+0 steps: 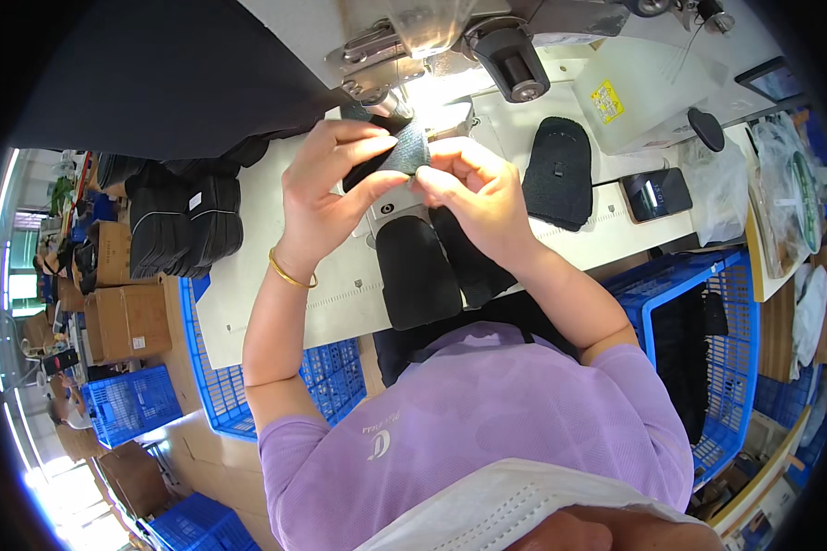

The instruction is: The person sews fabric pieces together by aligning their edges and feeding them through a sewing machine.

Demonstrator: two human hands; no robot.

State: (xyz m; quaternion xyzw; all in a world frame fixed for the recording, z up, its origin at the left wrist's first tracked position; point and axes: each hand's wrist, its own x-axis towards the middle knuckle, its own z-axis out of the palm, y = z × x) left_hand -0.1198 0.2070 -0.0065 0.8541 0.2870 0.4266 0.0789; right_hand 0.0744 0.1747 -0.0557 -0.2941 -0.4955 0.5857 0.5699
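— What do the hands hold?
— Left hand [326, 184] and right hand [473, 188] both pinch a dark fabric piece [404, 151], grip closed, at the bench's [276, 230] far edge under the sewing machine [450, 46].

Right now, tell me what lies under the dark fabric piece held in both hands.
Under the dark fabric piece lie the white sewing table and black pieces. Both hands, left and right, cover the rest.

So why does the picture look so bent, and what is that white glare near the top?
Head view: the fisheye lens bows the table edge and blacks out the corners; the sewing machine's lamp overexposes the spot above the fabric piece pinched by left hand and right hand; daylight flares at lower left.
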